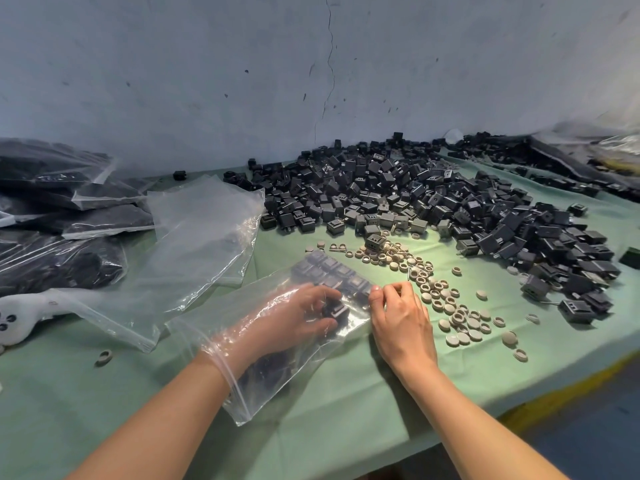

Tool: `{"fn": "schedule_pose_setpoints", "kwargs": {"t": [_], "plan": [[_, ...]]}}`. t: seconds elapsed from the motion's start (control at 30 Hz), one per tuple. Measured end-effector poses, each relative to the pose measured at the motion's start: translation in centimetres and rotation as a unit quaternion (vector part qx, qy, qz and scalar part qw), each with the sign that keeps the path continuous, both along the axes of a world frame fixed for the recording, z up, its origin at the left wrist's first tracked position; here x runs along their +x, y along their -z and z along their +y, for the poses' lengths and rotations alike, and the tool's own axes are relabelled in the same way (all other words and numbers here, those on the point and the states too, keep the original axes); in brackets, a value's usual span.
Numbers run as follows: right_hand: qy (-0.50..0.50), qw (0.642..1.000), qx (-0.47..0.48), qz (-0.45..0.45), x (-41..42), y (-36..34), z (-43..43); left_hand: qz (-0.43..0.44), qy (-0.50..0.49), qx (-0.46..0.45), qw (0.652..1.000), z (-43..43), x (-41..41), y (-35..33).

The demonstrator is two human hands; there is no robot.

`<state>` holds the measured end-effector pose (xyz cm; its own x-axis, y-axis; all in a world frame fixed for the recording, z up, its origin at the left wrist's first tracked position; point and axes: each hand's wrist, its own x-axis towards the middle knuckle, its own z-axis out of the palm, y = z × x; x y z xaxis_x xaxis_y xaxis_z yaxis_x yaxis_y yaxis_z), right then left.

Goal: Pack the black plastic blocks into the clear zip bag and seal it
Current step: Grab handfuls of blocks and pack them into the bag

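A clear zip bag point(277, 379) lies on the green cloth in front of me, its mouth around my left wrist. My left hand point(294, 320) is inside the bag, fingers curled round a black plastic block point(334, 311). Several more black blocks point(332, 271) lie in neat rows at the bag's far end. My right hand point(398, 313) is outside, pinching the bag's right edge with fingertips and thumb. A big heap of loose black blocks point(415, 199) covers the table behind.
Small grey rings and caps point(446, 303) are scattered right of my hands. Empty clear bags point(197, 244) lie to the left, with filled, sealed bags point(62, 216) stacked beyond them. A white toy-like object point(20, 317) sits at the left edge. The table's edge point(554, 386) runs along the right.
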<state>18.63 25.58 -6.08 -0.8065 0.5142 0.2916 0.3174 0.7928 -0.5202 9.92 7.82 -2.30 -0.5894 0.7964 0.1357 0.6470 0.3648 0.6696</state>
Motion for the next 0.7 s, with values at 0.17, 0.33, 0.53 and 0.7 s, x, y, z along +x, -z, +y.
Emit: {"fn": "schedule_pose_setpoints", "kwargs": {"t": [0.17, 0.33, 0.53, 0.7], "plan": [[-0.001, 1.000, -0.001, -0.001, 0.0, -0.1, -0.1, -0.003, 0.010, 0.018, 1.000, 0.9, -0.5, 0.3], [0.001, 1.000, -0.009, 0.001, 0.0, -0.1, 0.0, -0.009, 0.026, 0.074, 0.997, 1.8, -1.0, 0.3], [0.000, 1.000, -0.007, -0.010, 0.1, -0.2, 0.1, -0.029, 0.015, 0.071, 0.997, 1.8, -1.1, 0.3], [0.001, 1.000, -0.007, -0.009, 0.1, -0.2, 0.1, 0.052, -0.016, 0.025, 0.998, -0.6, -0.5, -0.5]]}}
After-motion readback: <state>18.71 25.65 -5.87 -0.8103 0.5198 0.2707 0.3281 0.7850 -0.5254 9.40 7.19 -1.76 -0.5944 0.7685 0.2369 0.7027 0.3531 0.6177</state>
